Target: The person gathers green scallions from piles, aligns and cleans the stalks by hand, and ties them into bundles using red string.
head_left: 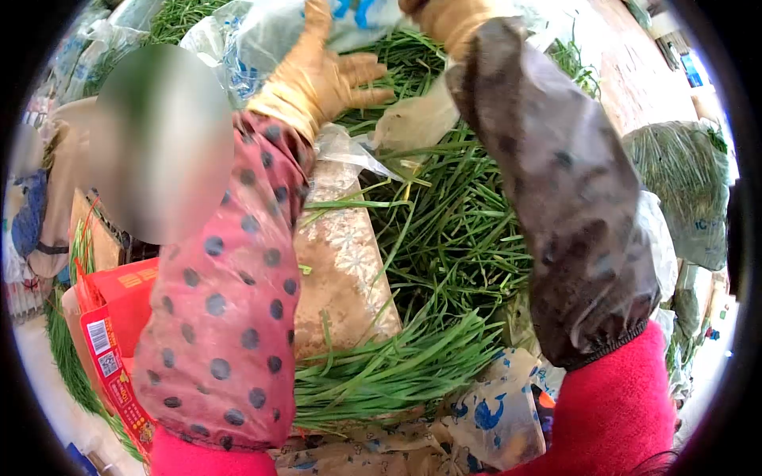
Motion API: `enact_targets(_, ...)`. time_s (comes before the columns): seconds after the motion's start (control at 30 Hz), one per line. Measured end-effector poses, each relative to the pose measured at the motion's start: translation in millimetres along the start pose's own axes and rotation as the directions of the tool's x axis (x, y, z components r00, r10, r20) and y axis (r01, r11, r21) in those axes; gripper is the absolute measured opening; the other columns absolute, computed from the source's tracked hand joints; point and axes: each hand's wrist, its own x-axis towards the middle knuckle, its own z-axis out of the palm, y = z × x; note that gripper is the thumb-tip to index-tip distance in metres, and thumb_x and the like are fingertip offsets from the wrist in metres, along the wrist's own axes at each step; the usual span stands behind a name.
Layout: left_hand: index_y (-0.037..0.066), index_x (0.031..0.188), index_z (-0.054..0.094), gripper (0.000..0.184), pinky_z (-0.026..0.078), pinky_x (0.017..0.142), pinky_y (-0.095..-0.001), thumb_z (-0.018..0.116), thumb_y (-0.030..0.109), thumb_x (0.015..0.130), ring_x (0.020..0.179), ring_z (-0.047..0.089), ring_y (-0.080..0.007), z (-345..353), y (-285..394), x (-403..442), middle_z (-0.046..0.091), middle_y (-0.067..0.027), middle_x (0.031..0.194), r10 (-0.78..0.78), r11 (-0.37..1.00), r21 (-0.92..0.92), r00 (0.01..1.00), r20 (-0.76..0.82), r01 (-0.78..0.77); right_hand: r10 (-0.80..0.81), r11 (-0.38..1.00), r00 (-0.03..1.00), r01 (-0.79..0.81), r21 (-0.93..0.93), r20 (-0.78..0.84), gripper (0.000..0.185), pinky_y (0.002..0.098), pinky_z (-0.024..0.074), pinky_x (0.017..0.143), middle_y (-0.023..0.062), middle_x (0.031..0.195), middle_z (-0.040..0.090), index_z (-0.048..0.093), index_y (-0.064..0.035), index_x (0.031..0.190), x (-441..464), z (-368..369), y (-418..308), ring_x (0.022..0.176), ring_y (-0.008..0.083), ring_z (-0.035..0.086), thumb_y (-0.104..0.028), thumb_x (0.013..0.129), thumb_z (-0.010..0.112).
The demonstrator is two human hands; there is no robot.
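One heap of long greens [456, 218], handled from its far end

The greens lie between the two forearms, just beside the flower-patterned surface [349, 262], and run up to a clear bag [377, 17] with blue print. A neater bunch [397, 373] lies crosswise at the near end.

Handling these thin blades well probably calls for a broad, light touch. A flat hand should steady them without bruising, while a tight pinch could crease or snap them. Any lift would likely go best with the blades gathered in one direction, since those in the heap cross and could tangle. Loose plastic seems apt to catch on a glove, so keeping it clear of the fingers would help.

The left hand [317, 83] reaches forward at the edge of the greens, beside the bag, its gloved fingers spread wide apart. Its spotted sleeve [230, 301] slants up from the lower left. The right hand [451, 20] is cut off by the top edge, so what its fingers do cannot be told. Its dark sleeve [559, 198] angles inward from the lower right.
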Motion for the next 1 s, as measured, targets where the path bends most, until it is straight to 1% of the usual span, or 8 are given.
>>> enact_targets(0.07, 0.007, 0.145, 0.023, 0.091, 0.040, 0.098, -0.0595, 0.060, 0.060, 0.082, 0.129, 0.038, -0.0437, -16.2, 23.8, 19.1, 0.033, -0.0314, 0.141, -0.027, 0.989, -0.134, 0.981, 0.195, 0.053, -0.187, 0.982, 0.914, 0.180, 0.053, 0.360, 0.018, 0.0268, 0.0422, 0.048, 0.0041, 0.065, 0.055, 0.055, -0.0076, 0.081, 15.1, -0.4, -3.5, 0.054, 0.0153, 0.051, -0.020, 0.093, 0.056)
enact_targets(0.17, 0.006, 0.130, 0.047, 0.059, 0.036, 0.102, -0.0467, 0.050, 0.051, 0.092, 0.113, 0.054, -0.0234, -21.5, 62.3, 57.2, 0.057, -0.0127, 0.121, 0.389, 0.914, -0.294, 0.397, 0.831, -0.279, -0.263, 0.965, 0.791, 0.226, 0.136, 0.552, 0.017, 0.0258, 0.0444, 0.053, 0.0038, 0.072, 0.058, 0.058, -0.0065, 0.088, 13.0, -18.3, -7.2, 0.060, 0.0157, 0.055, -0.021, 0.095, 0.056)
enact_targets(0.23, 0.002, 0.126, 0.049, 0.045, 0.041, 0.100, -0.0430, 0.048, 0.037, 0.097, 0.110, 0.056, -0.0214, -11.7, 89.2, 45.1, 0.059, -0.0124, 0.117, 0.529, 0.822, -0.278, 0.485, 0.696, -0.497, -0.244, 0.967, 0.836, 0.246, 0.061, 0.491, 0.016, 0.0265, 0.0458, 0.056, 0.0047, 0.076, 0.059, 0.059, -0.0054, 0.091, -6.1, -24.7, -6.8, 0.065, 0.0160, 0.057, -0.021, 0.095, 0.056)
enact_targets(0.27, 0.001, 0.123, 0.050, 0.037, 0.044, 0.097, -0.0412, 0.047, 0.028, 0.098, 0.107, 0.057, -0.0213, -10.0, 105.5, 21.4, 0.060, -0.0119, 0.114, 0.570, 0.799, -0.054, 0.726, 0.386, -0.598, -0.216, 0.969, 0.882, 0.246, -0.018, 0.419, 0.017, 0.0271, 0.0473, 0.059, 0.0056, 0.080, 0.061, 0.060, -0.0043, 0.094, -15.9, -27.4, -3.1, 0.070, 0.0163, 0.059, -0.021, 0.095, 0.056)
enact_targets(0.43, -0.006, 0.125, 0.046, 0.031, 0.049, 0.099, -0.0478, 0.040, 0.003, 0.095, 0.103, 0.061, -0.0267, 25.1, 111.4, -7.5, 0.059, -0.0168, 0.118, 0.687, 0.701, 0.082, 0.702, 0.188, -0.708, 0.114, 0.916, 0.685, 0.208, -0.343, 0.720, 0.044, 0.0308, 0.0478, 0.086, 0.0078, 0.106, 0.065, 0.059, -0.0083, 0.124, -25.4, -57.4, 41.9, 0.097, 0.0176, 0.060, -0.023, 0.084, 0.068)
enact_targets(0.53, -0.005, 0.126, 0.045, 0.034, 0.048, 0.098, -0.0483, 0.044, 0.005, 0.094, 0.103, 0.060, -0.0270, 53.7, 94.9, -30.0, 0.058, -0.0172, 0.118, 0.638, 0.740, 0.131, 0.750, 0.173, -0.660, 0.198, 0.097, 0.876, 0.430, -0.898, 0.441, 0.043, 0.0334, 0.0483, 0.086, 0.0125, 0.106, 0.066, 0.063, -0.0051, 0.114, 4.0, -46.9, 81.2, 0.095, 0.0238, 0.062, -0.025, 0.077, 0.073)
enact_targets(0.7, -0.005, 0.129, 0.042, 0.045, 0.048, 0.096, -0.0498, 0.053, 0.013, 0.089, 0.105, 0.059, -0.0279, 22.9, 53.4, -31.0, 0.057, -0.0180, 0.118, 0.372, 0.870, 0.307, 0.922, 0.107, -0.387, -0.287, -0.441, 0.721, 0.485, -0.755, 0.631, 0.053, 0.0378, 0.0490, 0.091, 0.0179, 0.112, 0.063, 0.058, -0.0046, 0.116, 70.8, -38.1, 100.0, 0.104, 0.0297, 0.061, -0.033, 0.075, 0.075)
enact_targets(1.0, -0.003, 0.135, 0.036, 0.069, 0.046, 0.092, -0.0524, 0.068, 0.026, 0.082, 0.107, 0.056, -0.0295, -42.3, 11.7, 1.3, 0.056, -0.0196, 0.118, -0.135, 0.798, 0.602, 0.974, 0.182, -0.002, -0.078, -0.547, 0.822, 0.439, -0.713, 0.565, 0.053, 0.0377, 0.0490, 0.091, 0.0179, 0.113, 0.063, 0.058, -0.0044, 0.117, 97.8, -12.0, 134.4, 0.104, 0.0297, 0.061, -0.034, 0.075, 0.074)
